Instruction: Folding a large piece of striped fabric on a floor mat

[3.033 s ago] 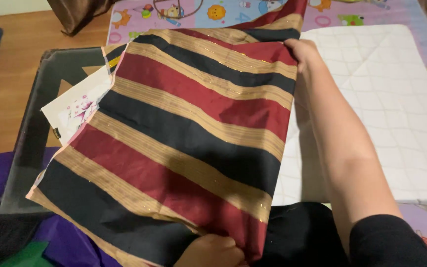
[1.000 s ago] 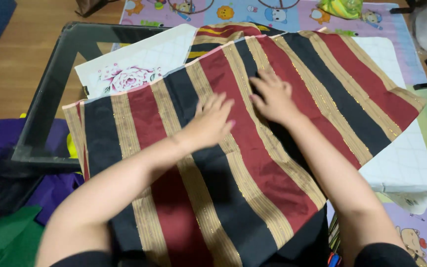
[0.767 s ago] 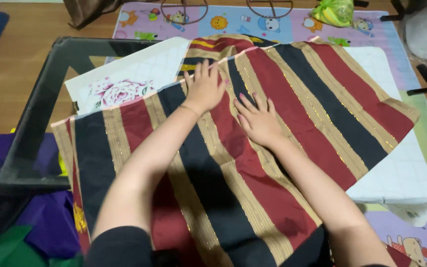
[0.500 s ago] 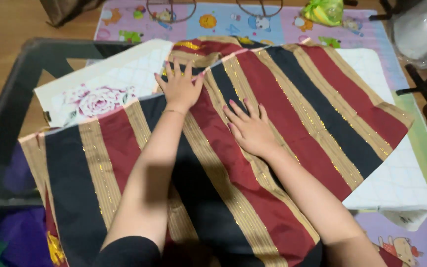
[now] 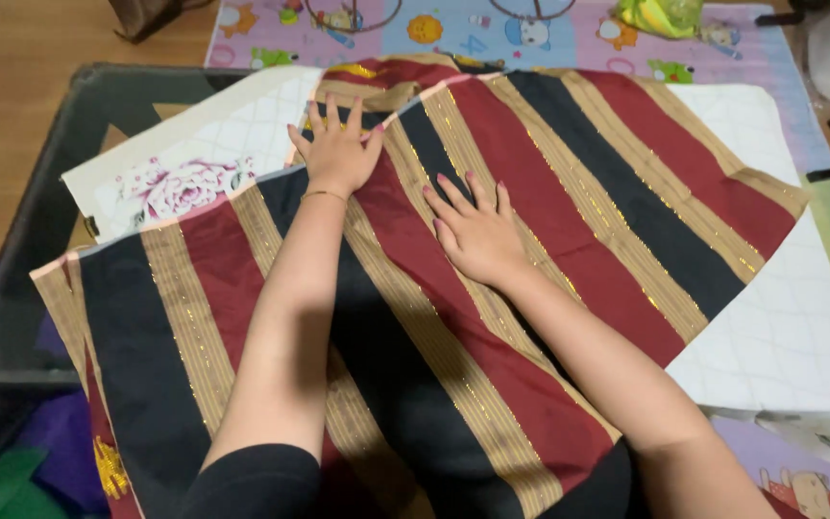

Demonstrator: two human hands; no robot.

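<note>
Striped cloth (image 5: pixel 569 240), red-black-gold, spread across glass counter (image 5: pixel 45 192), filling centre. Right hand (image 5: pixel 480 235) flat on cloth at centre, grip apart, fingers spread, palm down. Left hand (image 5: pixel 336 152) flat at 11 o'clock near cloth's upper edge, grip apart. White floral quilted pad (image 5: pixel 204 154) beneath, showing at 10 o'clock. Colourful play mat (image 5: pixel 453 24) at 12 o'clock.

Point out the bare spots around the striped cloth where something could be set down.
The white quilted pad lies bare to the right of the striped cloth, out to the play mat. A smaller bare strip of pad shows left of the left hand, above the flower print. The middle is crowded: both the left and right hand press flat on the cloth.
</note>
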